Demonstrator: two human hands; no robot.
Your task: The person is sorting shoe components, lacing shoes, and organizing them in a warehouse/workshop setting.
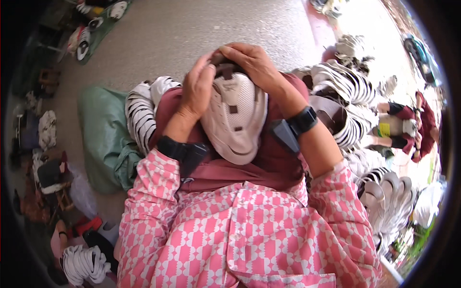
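Note:
A pale beige-white shoe upper (235, 132) lies on my dark red lap, its rounded toe towards me. It has a mesh tongue with small dark loops and rows of lace holes along the sides. My left hand (198, 89) is closed on the left side of the dark-lined collar at the far end. Over the far right of the same collar my right hand (257, 65) is curled, its fingertips meeting near the left hand's. The inside of the collar is mostly hidden by my fingers.
Nested stacks of white shoe uppers (341, 84) stand close on my right, and another stack (140, 113) on my left beside a green sack (103, 139). A person in dark red (425, 127) works at the right. More uppers (85, 264) lie at lower left.

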